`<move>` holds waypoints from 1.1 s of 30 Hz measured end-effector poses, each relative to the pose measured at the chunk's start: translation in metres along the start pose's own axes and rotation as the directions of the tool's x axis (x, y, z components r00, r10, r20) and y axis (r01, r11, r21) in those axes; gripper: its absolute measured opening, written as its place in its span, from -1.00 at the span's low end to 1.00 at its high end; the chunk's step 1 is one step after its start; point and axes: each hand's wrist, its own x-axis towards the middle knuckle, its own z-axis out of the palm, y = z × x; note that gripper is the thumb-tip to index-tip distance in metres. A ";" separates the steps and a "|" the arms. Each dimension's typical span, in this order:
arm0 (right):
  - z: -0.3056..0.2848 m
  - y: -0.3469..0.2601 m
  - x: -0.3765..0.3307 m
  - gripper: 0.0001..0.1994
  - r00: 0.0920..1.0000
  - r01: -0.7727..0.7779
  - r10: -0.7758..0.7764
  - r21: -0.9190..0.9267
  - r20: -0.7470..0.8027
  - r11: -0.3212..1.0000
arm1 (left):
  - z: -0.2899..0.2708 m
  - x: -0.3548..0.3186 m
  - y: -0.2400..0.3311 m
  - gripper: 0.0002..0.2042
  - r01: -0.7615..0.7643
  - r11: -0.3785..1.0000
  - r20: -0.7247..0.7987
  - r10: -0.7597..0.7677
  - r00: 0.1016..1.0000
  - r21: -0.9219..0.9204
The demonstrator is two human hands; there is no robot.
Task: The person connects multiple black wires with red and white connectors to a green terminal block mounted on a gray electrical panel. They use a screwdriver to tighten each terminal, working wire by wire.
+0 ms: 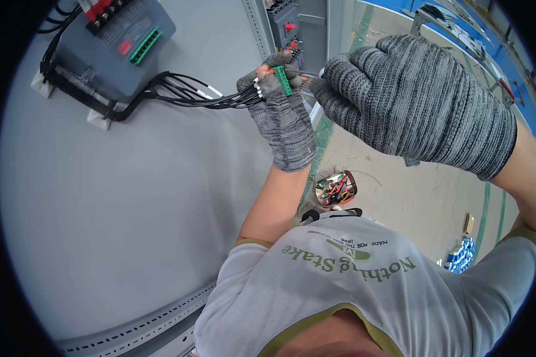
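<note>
- The left hand [280, 116], in a grey knit glove with the fingertips bare, is closed around a small green terminal plug [282, 80], pinching it between thumb and fingers.
- A bundle of black wires [190, 95] with white sleeved ends runs from that plug leftward to a grey electrical module [110, 50] mounted on the grey cabinet panel [131, 208].
- The module carries a green connector strip [145, 46] and red terminals at its far edge.
- The right hand [417, 104], in a full grey knit glove, is curled shut on a thin tool [307, 78] with an orange part, whose tip meets the green plug; the tool is mostly hidden by the glove.
- Far right of the plug stands a dark breaker block [284, 27] on a perforated rail.
- Below on the floor, an open container of small tools [336, 188] lies near the person's white shirt [363, 279].
</note>
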 end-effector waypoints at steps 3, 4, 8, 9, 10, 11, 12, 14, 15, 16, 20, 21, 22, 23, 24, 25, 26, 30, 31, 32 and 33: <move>0.010 0.003 -0.002 -0.71 1.000 -0.022 0.022 -0.013 0.019 1.000 | 0.004 0.004 -0.003 -0.78 -0.035 0.999 0.003 0.035 0.999 -0.015; 0.018 0.002 -0.004 -0.72 0.999 -0.047 0.047 0.023 0.009 0.999 | -0.001 0.005 -0.004 -0.78 -0.059 0.998 0.054 0.059 0.997 0.002; 0.050 0.004 -0.011 -0.71 0.928 -0.099 0.359 0.862 -0.100 0.497 | -0.024 0.014 -0.016 -0.80 -0.012 1.000 0.137 0.008 0.990 0.028; 0.052 0.000 -0.012 -0.71 0.889 -0.141 0.457 0.928 -0.034 0.344 | -0.027 0.019 -0.016 -0.80 0.014 0.998 0.145 -0.023 0.989 0.064; 0.052 -0.001 -0.014 -0.71 0.890 -0.176 0.455 0.940 0.026 0.291 | -0.027 0.023 -0.015 -0.80 0.037 0.994 0.150 -0.052 0.987 0.102; 0.051 -0.002 -0.015 -0.71 0.891 -0.209 0.446 0.949 0.084 0.237 | -0.022 0.013 -0.016 -0.76 -0.087 0.992 0.119 0.077 0.990 0.087; 0.050 -0.003 -0.016 -0.72 0.886 -0.245 0.441 0.953 0.146 0.177 | -0.019 0.012 -0.013 -0.74 -0.069 0.995 0.114 0.060 0.992 0.077; 0.053 0.000 -0.012 -0.67 0.936 -0.210 0.346 0.691 -0.061 0.691 | -0.017 0.011 -0.010 -0.71 -0.036 0.997 0.099 0.030 0.995 0.062; 0.044 0.001 -0.010 -0.65 0.957 -0.201 0.279 0.510 -0.079 0.836 | -0.015 0.010 -0.007 -0.69 -0.043 0.996 0.097 0.036 0.995 0.073; 0.039 0.002 -0.008 -0.62 0.975 -0.171 0.205 0.305 -0.083 0.937 | -0.014 0.009 -0.004 -0.67 -0.051 0.995 0.092 0.044 0.995 0.085; 0.016 -0.007 -0.002 -0.56 0.996 -0.070 0.075 -0.080 0.058 0.994 | -0.015 0.010 -0.007 -0.64 0.125 0.992 0.171 -0.128 0.977 0.028; 0.013 -0.006 0.001 -0.57 0.996 -0.047 0.053 -0.087 0.068 0.995 | -0.011 0.011 -0.004 -0.65 0.157 0.987 0.149 -0.152 0.977 -0.019; 0.011 -0.006 0.002 -0.58 0.996 -0.036 0.043 -0.086 0.083 0.996 | -0.010 0.011 -0.002 -0.67 0.142 0.990 0.117 -0.140 0.983 -0.007; 0.009 -0.006 0.002 -0.59 0.995 -0.021 0.030 -0.088 0.095 0.996 | -0.009 0.010 -0.001 -0.69 0.130 0.992 0.088 -0.130 0.988 0.003; 0.008 -0.003 0.005 -0.59 0.995 -0.011 0.019 -0.079 0.098 0.997 | -0.008 0.011 -0.002 -0.70 0.112 0.994 0.055 -0.112 0.992 0.008; 0.007 -0.006 0.005 -0.60 0.993 0.000 0.010 -0.080 0.120 0.997 | -0.002 0.013 -0.004 -0.66 0.009 0.995 -0.011 -0.008 1.000 0.100; 0.007 -0.006 0.005 -0.61 0.991 0.000 0.008 -0.067 0.132 0.998 | -0.004 0.013 -0.004 -0.70 -0.002 0.992 -0.001 0.002 1.000 0.123; 0.005 -0.005 0.005 -0.64 0.986 -0.061 0.046 0.089 0.163 0.994 | -0.011 0.014 -0.005 -0.75 -0.012 0.989 0.076 0.001 0.997 0.145; 0.007 -0.001 0.005 -0.64 0.988 -0.101 0.073 0.202 0.138 0.974 | -0.011 0.014 -0.005 -0.75 -0.009 0.991 0.111 -0.007 0.994 0.135; 0.012 0.004 0.003 -0.66 0.990 -0.125 0.096 0.348 0.101 0.929 | -0.010 0.015 -0.007 -0.74 -0.003 0.991 0.115 -0.012 0.993 0.132; 0.018 0.009 0.001 -0.67 0.991 -0.136 0.120 0.484 0.064 0.864 | -0.008 0.015 -0.010 -0.73 0.002 0.992 0.122 -0.017 0.992 0.126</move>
